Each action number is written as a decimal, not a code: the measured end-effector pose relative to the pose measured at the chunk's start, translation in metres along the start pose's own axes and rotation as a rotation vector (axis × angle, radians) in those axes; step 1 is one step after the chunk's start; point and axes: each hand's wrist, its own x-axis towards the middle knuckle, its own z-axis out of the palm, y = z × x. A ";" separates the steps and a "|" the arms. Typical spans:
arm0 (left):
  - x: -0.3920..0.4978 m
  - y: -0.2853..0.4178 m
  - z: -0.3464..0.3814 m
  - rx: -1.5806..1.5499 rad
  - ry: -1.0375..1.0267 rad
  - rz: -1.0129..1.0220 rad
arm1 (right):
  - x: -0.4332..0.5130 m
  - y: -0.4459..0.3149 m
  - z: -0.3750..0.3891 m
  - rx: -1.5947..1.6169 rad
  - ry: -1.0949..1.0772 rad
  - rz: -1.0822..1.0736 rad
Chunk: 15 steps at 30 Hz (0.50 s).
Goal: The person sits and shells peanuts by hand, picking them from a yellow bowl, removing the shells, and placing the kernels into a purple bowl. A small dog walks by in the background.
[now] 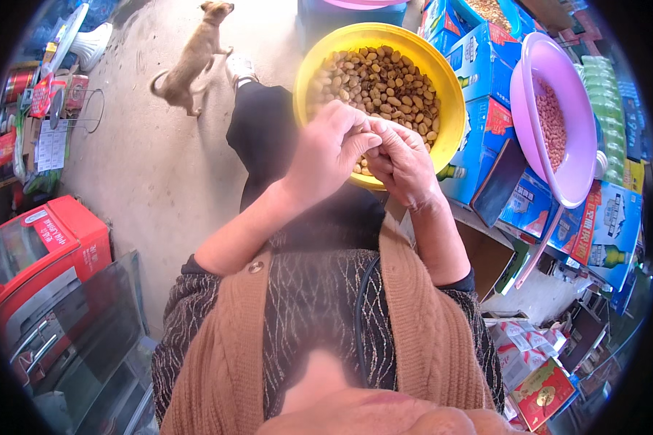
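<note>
My left hand and my right hand meet over the near side of a yellow plastic basin. Thumbs and fingertips are pinched together around what looks like a peanut, mostly hidden by the fingers. Unshelled peanuts fill the bottom of the basin, which sits just beyond my lap. To the right, a tilted pink-purple plastic basin holds reddish shelled peanut kernels.
Blue beer cartons are stacked at the right, below and beside the purple basin. A brown dog stands on the concrete floor beyond my foot. At the left are a red cabinet and a wire rack.
</note>
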 end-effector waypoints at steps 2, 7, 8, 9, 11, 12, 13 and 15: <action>0.001 -0.006 -0.001 0.007 -0.019 0.039 | -0.001 -0.004 0.007 0.007 0.037 -0.006; 0.019 -0.007 -0.012 -1.084 0.068 -0.713 | 0.005 -0.007 0.007 0.089 0.093 -0.070; 0.030 -0.006 -0.016 -1.236 0.171 -0.821 | 0.004 -0.012 0.008 0.078 0.143 -0.033; 0.043 -0.002 -0.020 -1.386 0.276 -0.929 | 0.005 -0.011 0.005 0.096 0.114 -0.048; 0.065 -0.009 -0.023 -1.543 0.305 -0.979 | 0.005 -0.006 -0.004 0.132 0.058 -0.080; 0.073 -0.030 -0.025 -1.649 0.255 -0.961 | 0.004 -0.011 0.009 -0.011 0.129 -0.071; 0.089 -0.037 -0.027 -1.759 0.198 -0.943 | 0.003 -0.012 0.009 0.025 0.122 -0.022; 0.139 -0.069 -0.021 -1.641 0.318 -0.787 | 0.005 -0.011 0.012 0.046 0.093 0.030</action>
